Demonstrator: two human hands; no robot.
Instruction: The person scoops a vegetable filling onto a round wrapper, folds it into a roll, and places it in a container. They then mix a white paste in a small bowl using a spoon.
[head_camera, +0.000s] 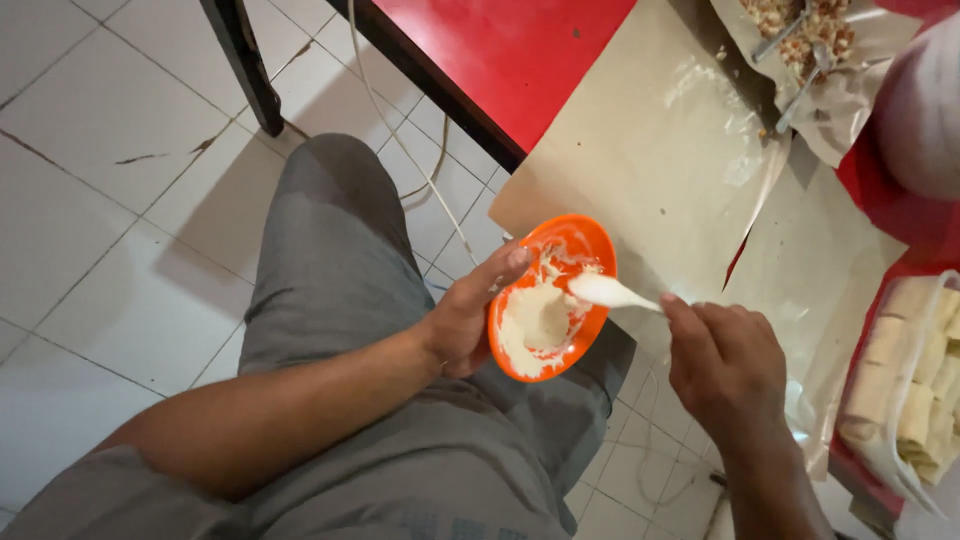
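The left hand (462, 325) is gripping the orange bowl (590, 250) by its rim, thumb hooked over the edge, tilting it above the knee. Right of the bowl, the right hand (725, 360) is pinching a white spoon (610, 292), its long axis pointing leftward into the bowl's pale batter (535, 320).

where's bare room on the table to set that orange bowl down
Bare brown paper sheet lies between the red tabletop and the filling pile. The right edge is crowded by the bag of rolls.
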